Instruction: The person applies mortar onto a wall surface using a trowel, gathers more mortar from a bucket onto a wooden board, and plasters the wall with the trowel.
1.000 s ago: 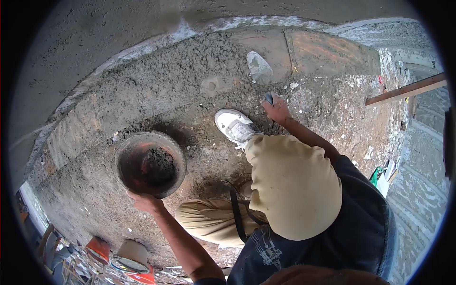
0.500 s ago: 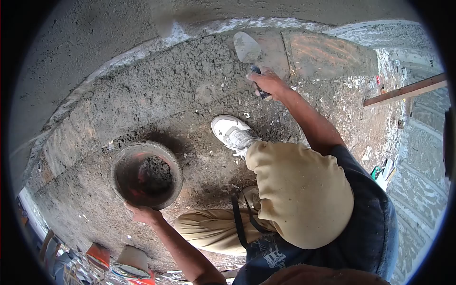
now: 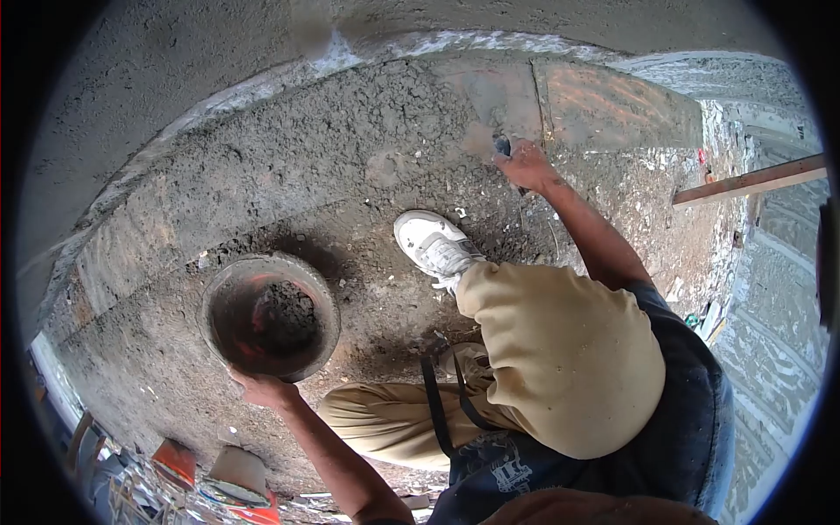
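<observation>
My right hand (image 3: 528, 164) is closed around the dark handle of a trowel (image 3: 501, 146), over the edge of the mortar strip. Motion smears the trowel's blade, so its outline is hard to make out. Rough wet mortar (image 3: 332, 136) covers the strip along the foot of the wall, left of the trowel. Down at the left, my left hand (image 3: 262, 390) grips the near edge of a round bucket (image 3: 226, 315), its fingers partly hidden beneath it. Some grey mortar (image 3: 296, 319) lies inside the bucket.
A plastered wall (image 3: 192, 52) curves along the top. My white shoe (image 3: 433, 241) stands between bucket and trowel. A wooden beam (image 3: 748, 180) juts in from the right. At the lower left are an orange container (image 3: 175, 462) and a pale bucket (image 3: 238, 472).
My right hand has swung the trowel right and slightly back towards me; its blade was sharp before and is blurred now. My left hand stays on the bucket.
</observation>
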A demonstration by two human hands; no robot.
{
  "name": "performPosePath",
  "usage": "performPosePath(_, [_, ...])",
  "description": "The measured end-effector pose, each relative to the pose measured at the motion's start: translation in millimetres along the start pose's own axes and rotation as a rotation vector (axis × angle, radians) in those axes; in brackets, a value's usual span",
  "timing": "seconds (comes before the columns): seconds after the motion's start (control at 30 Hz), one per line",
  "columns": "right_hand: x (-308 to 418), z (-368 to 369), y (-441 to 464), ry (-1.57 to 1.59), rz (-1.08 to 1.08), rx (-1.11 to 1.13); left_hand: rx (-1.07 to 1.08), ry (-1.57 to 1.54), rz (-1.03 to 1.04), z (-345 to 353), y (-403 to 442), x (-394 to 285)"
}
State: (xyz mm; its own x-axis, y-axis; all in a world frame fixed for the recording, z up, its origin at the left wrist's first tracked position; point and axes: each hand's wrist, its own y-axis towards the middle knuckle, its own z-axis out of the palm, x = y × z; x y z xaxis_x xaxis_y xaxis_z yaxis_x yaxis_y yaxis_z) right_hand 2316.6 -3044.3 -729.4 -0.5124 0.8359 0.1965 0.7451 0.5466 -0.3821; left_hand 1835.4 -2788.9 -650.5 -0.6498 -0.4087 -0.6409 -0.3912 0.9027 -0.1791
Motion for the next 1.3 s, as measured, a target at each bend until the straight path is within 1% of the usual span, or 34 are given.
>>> performPosePath(0.03, [-8.1, 24.6, -6.9, -0.081, -0.052, -0.198, -0.002, -0.039, -0.023, -1.6, -0.5, 1.6])
performPosePath(0.13, [-31.0, 81.3, -1.5, 0.338, 0.347, 0.039, -0.007, -0.14, -0.057, 2.5, -2.4, -7.0])
performPosePath(0.17, [-28.6, 114.1, -0.6, 0.604, 0.351, 0.058, -0.012, -0.158, -0.054, 4.3, -8.4, -15.0])
performPosePath(0.27, [53.2, 84.9, -17.9, 0.146, -0.018, 0.022, 0.023, -0.211, -0.095, 7.2, -12.7, -15.0])
performPosePath(0.3, [62.7, 78.2, -15.3, 0.135, -0.022, 0.016, 0.028, -0.233, -0.111, 5.4, -9.2, -10.8])
performPosePath(0.37, [78.3, 69.5, -9.9, 0.129, -0.037, 0.007, 0.062, -0.08, 0.105, 1.2, 8.9, 24.1])
performPosePath(0.4, [76.8, 60.3, -15.1, 0.125, -0.05, -0.069, 0.079, 0.006, 0.209, -6.0, 16.8, 35.7])
performPosePath(0.43, [68.5, 48.9, -21.5, 0.125, -0.056, -0.145, 0.158, -0.257, 0.078, -9.6, 10.6, 20.6])
performPosePath(0.5, [48.1, 23.8, -24.1, 0.031, 0.021, -0.036, 0.447, -0.471, -0.2, -28.7, 11.2, -7.0])
performPosePath(0.53, [20.7, 30.0, -20.2, 0.023, 0.029, -0.068, 0.603, -0.579, -0.348, -34.1, 10.6, -13.9])
performPosePath(0.57, [-11.6, 38.6, -18.8, 0.008, 0.047, -0.104, 0.658, -0.495, -0.372, -38.0, 11.8, -13.2])
performPosePath(0.67, [-84.3, 34.1, -26.7, 0.223, 0.057, -0.1, 0.777, -0.291, -0.486, -39.8, 19.6, -3.3])
performPosePath(0.7, [-108.3, 41.3, -32.9, 0.231, 0.095, -0.112, 0.819, -0.413, -0.532, -38.1, 18.4, -6.9])
performPosePath(0.73, [-131.5, 53.2, -41.8, 0.239, 0.131, -0.121, 0.836, -0.446, -0.539, -36.6, 18.7, -5.9])
performPosePath(0.77, [-136.8, 55.7, -46.4, 0.247, 0.162, -0.125, 0.849, -0.48, -0.549, -36.5, 18.8, -3.1])
performPosePath(0.8, [-140.6, 61.1, -47.0, 0.262, 0.174, -0.068, 0.859, -0.511, -0.562, -37.1, 17.5, 0.6])
performPosePath(0.87, [-123.7, 70.9, -47.5, 0.299, 0.204, 0.038, 0.812, -0.581, -0.609, -35.1, 13.0, 5.8])
performPosePath(0.9, [-81.8, 53.3, -41.1, 0.234, 0.18, 0.092, 0.791, -0.613, -0.629, -33.9, 11.9, 7.4])
performPosePath(0.97, [-24.3, 62.6, 2.7, 0.104, 0.051, 0.092, 0.819, -0.614, -0.679, -33.7, 13.5, 18.4])
performPosePath(1.0, [16.5, 48.1, 28.2, 0.133, -0.011, 0.15, 0.835, -0.617, -0.702, -31.9, 14.2, 21.0])
performPosePath(1.03, [45.5, 31.1, 46.5, 0.161, -0.073, 0.213, 0.804, -0.622, -0.662, -31.0, 5.7, 16.0])
performPosePath(1.1, [55.3, 27.1, 70.6, 0.165, -0.132, 0.159, 0.737, -0.638, -0.573, -24.7, -23.2, -6.0])
performPosePath(1.13, [57.6, 27.6, 72.7, 0.171, -0.153, 0.136, 0.729, -0.655, -0.571, -22.1, -31.7, -16.8])
performPosePath(1.2, [65.1, 3.0, 66.1, 0.202, -0.143, 0.192, 0.698, -0.701, -0.573, -10.9, -45.9, -35.4])
performPosePath(1.23, [67.2, -5.7, 60.9, 0.218, -0.142, 0.223, 0.718, -0.681, -0.603, -3.5, -48.3, -40.7])
performPosePath(1.3, [59.0, -8.7, 49.7, 0.236, -0.194, 0.143, 0.74, -0.682, -0.527, 21.7, -68.3, -80.2])
